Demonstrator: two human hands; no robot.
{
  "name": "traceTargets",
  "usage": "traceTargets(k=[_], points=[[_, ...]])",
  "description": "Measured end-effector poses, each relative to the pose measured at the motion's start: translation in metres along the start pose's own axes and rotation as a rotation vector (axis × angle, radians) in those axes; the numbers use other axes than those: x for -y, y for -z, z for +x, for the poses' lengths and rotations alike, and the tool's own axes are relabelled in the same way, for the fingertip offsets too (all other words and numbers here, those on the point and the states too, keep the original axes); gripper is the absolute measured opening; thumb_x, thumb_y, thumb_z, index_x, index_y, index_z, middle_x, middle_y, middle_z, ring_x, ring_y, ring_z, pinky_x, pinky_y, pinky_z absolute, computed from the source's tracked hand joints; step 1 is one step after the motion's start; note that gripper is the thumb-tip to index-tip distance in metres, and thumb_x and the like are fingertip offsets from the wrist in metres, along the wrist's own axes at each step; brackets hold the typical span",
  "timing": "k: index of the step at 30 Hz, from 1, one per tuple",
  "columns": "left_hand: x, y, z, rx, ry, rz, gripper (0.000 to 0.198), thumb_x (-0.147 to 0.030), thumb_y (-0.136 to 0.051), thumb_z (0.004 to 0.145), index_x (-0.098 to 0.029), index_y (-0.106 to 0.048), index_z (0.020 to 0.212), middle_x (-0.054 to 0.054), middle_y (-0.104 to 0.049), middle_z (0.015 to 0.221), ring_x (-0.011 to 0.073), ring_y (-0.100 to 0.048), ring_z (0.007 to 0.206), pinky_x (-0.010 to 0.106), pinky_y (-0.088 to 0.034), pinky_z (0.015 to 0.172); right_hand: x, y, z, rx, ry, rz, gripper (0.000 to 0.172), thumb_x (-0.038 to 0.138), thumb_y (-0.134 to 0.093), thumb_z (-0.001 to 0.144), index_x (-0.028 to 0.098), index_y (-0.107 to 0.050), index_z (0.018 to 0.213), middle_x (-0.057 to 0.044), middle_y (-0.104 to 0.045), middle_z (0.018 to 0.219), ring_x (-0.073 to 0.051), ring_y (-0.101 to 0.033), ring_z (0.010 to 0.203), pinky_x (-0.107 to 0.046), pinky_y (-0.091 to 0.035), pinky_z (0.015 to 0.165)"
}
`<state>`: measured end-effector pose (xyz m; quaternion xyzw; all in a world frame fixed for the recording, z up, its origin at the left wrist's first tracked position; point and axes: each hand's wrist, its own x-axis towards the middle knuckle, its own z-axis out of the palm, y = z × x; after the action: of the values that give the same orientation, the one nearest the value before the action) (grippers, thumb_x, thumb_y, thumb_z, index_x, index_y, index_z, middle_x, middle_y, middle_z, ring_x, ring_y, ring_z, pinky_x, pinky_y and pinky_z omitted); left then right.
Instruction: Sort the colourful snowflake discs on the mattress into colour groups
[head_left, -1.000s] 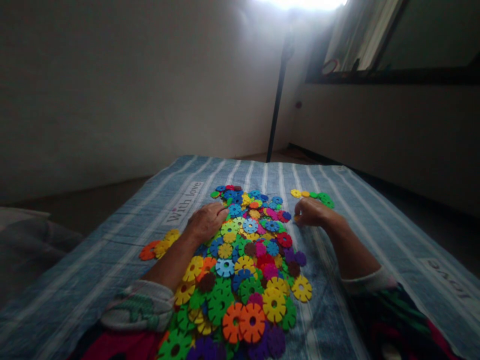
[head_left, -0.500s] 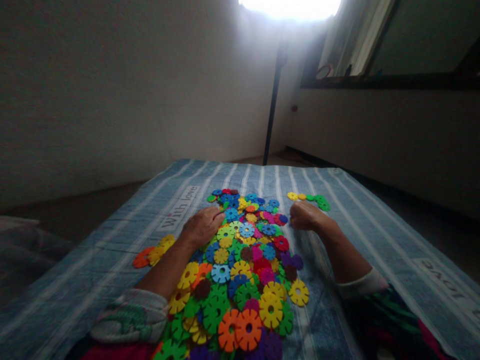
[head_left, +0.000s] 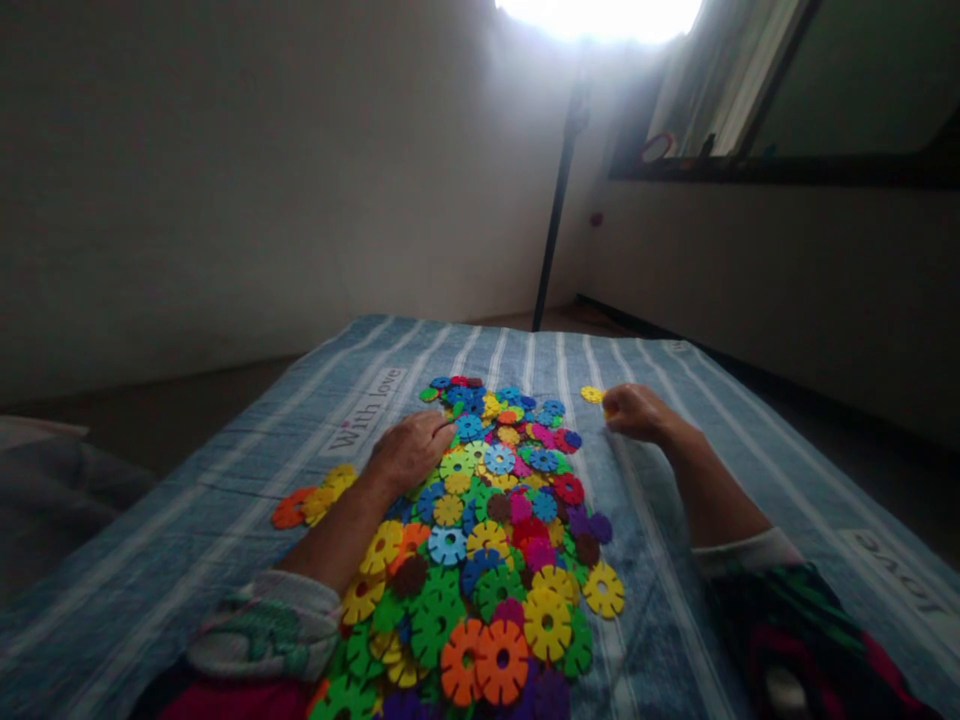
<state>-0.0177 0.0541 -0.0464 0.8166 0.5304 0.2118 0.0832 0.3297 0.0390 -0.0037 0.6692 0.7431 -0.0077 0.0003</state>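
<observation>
A long heap of plastic snowflake discs (head_left: 499,460), notched round the rim and in many colours, runs down the middle of the cloth. My left hand (head_left: 415,450) rests along the heap's left side, its fingers curled together. A green snowflake disc (head_left: 457,409) shows edge-on at those fingertips. To the right of the heap, my right hand (head_left: 637,412) has its fingers pinched, with a bit of yellow showing at the tips. Just beyond them lies a flat yellow snowflake disc (head_left: 592,395). This hand covers the rest of that small group.
Orange and yellow discs (head_left: 294,508) lie apart from the heap, beside my left forearm. Striped blue cloth (head_left: 255,470) covers the surface. Behind its far edge stands a lit lamp on a dark pole (head_left: 555,220), near the walls and a window.
My right hand has moved right and slightly farther away, off the heap's edge and over the small group of discs. My left hand stays at the heap, and the view has shifted slightly.
</observation>
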Motion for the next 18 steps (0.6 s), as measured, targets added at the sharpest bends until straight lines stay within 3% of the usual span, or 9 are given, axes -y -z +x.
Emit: traceTargets(k=[8, 18], points=[[-0.001, -0.002, 0.0, -0.042, 0.013, -0.026, 0.03, -0.041, -0.04, 0.086, -0.024, -0.064, 0.077, 0.003, -0.07, 0.089, 0.0208, -0.061, 0.095, 0.031, -0.047, 0.091, -0.045, 0.006, 0.03, -0.079, -0.036, -0.081, 0.018, 0.014, -0.057, 0.074, 0.015, -0.072, 0.083, -0.009, -0.07, 0.091, -0.018, -0.061, 0.081, -0.022, -0.036, 0.062], [-0.004, 0.001, 0.0, 0.001, 0.022, 0.02, 0.033, -0.04, -0.038, 0.087, -0.023, -0.065, 0.082, 0.004, -0.071, 0.095, 0.0207, -0.061, 0.099, 0.03, -0.046, 0.093, -0.045, 0.001, 0.059, 0.044, 0.025, -0.149, 0.012, 0.023, -0.062, 0.075, 0.017, -0.071, 0.08, -0.008, -0.069, 0.087, -0.018, -0.06, 0.08, -0.024, -0.031, 0.057]])
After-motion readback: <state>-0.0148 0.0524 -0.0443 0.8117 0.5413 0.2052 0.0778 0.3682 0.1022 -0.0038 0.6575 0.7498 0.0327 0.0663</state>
